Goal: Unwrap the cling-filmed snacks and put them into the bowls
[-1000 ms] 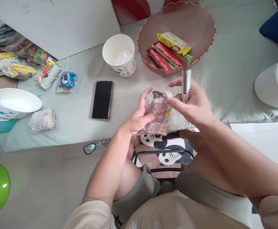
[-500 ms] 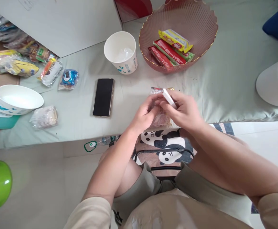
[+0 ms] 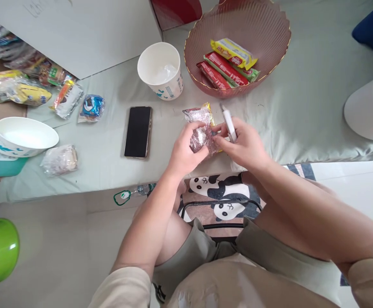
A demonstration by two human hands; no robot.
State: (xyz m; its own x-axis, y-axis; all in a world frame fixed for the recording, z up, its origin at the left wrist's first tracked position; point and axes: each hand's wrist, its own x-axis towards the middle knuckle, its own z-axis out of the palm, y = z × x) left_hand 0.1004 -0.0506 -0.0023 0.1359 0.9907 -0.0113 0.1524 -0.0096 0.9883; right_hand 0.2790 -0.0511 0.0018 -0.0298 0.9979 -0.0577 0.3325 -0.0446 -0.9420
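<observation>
A clear, crinkly snack packet [image 3: 202, 134] with red and yellow edges is in front of me, near the edge of the cloth-covered surface. My left hand [image 3: 188, 147] grips it from the left, thumb below and fingers above. In my right hand [image 3: 245, 143] is a slim white utility knife [image 3: 229, 125], its grey tip pointing away from me. The right thumb and fingertips also meet at the packet's right side; whether they pinch the film is hard to see. What lies inside the wrapper cannot be made out.
Beyond my hands stand a paper tub [image 3: 160, 70] and a pink ribbed bowl [image 3: 237, 25] with wrapped bars. A phone [image 3: 138, 131] lies to the left, near wrapped snacks [image 3: 92, 108] and a white bowl [image 3: 26, 136]. Another white tub [image 3: 364, 111] stands right.
The packet has been lifted and tilted up between my hands, showing more of its front. My hands have parted slightly, and the knife has turned more upright, its tip now visible.
</observation>
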